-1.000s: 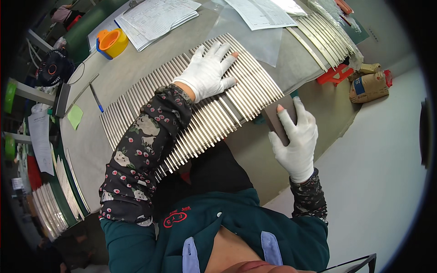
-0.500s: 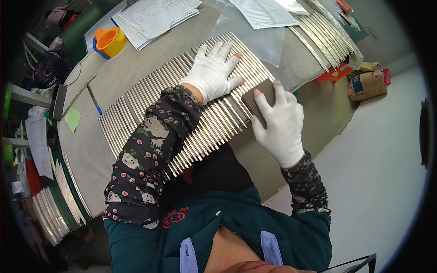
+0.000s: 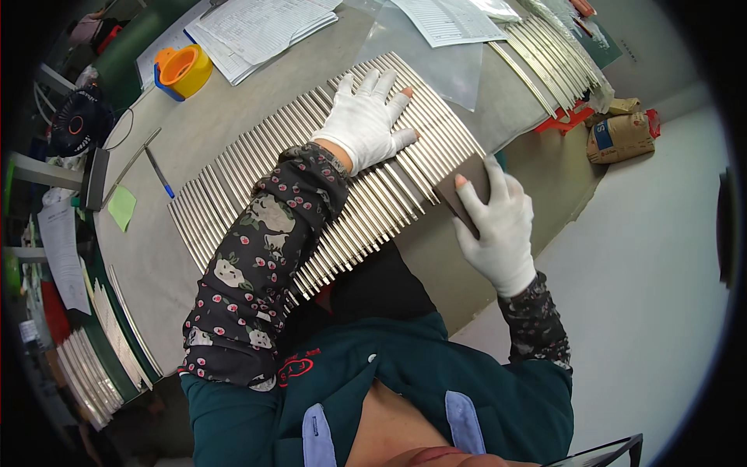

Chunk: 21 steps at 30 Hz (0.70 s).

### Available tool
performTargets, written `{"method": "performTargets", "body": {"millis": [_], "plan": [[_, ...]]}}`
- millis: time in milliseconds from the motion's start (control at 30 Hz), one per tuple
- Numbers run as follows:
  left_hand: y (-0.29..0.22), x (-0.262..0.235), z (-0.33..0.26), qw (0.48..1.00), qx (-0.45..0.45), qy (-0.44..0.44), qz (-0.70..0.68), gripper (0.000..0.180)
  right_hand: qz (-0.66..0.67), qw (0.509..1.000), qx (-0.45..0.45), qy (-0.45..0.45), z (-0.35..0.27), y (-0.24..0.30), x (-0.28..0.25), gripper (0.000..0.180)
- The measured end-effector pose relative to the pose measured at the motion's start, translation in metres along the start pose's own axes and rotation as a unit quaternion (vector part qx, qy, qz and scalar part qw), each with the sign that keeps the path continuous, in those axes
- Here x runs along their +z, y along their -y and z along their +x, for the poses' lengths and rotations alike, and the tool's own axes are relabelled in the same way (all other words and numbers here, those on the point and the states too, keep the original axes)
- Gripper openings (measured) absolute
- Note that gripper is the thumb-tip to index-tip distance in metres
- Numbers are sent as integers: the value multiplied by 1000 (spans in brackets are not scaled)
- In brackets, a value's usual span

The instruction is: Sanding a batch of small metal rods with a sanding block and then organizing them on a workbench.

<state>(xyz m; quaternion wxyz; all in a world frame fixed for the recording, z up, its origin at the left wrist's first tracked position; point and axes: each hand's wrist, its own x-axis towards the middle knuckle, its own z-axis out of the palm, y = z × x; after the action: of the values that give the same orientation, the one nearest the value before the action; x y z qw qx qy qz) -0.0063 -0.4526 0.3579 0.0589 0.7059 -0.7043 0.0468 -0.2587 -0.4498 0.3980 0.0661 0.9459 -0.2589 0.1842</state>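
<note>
A wide row of shiny metal rods [image 3: 373, 210] lies side by side across the near part of the table. My left hand [image 3: 364, 121], in a white glove with bare fingertips showing, rests flat on the rods with its fingers spread. At the right edge of the row my right hand [image 3: 502, 229], gloved the same way, grips a flat dark grey-brown block [image 3: 465, 179]. The block sits against the ends of the rods, and part of it is hidden under my fingers. My left forearm, in a flowered sleeve, covers some of the rods.
Paper sheets [image 3: 257, 31] and a yellow tape roll [image 3: 185, 71] lie at the back left. A pen [image 3: 159, 173] and a green note [image 3: 122, 207] are on the left. More thin metal strips [image 3: 537, 66] lie at the far right, beyond a clear plastic sheet [image 3: 428, 62].
My right hand and the block have shifted right and a little nearer to me, along with the right end of the row. My left hand stays about where it was.
</note>
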Motion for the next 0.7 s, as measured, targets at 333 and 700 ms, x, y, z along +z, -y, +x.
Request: {"method": "performTargets", "body": {"millis": [333, 700], "plan": [[-2, -5, -10, 1000, 7, 24, -11, 70, 4, 994, 100, 39, -59, -7, -5, 63], [25, -14, -41, 993, 110, -48, -10, 69, 30, 995, 99, -3, -51, -7, -14, 65]]}}
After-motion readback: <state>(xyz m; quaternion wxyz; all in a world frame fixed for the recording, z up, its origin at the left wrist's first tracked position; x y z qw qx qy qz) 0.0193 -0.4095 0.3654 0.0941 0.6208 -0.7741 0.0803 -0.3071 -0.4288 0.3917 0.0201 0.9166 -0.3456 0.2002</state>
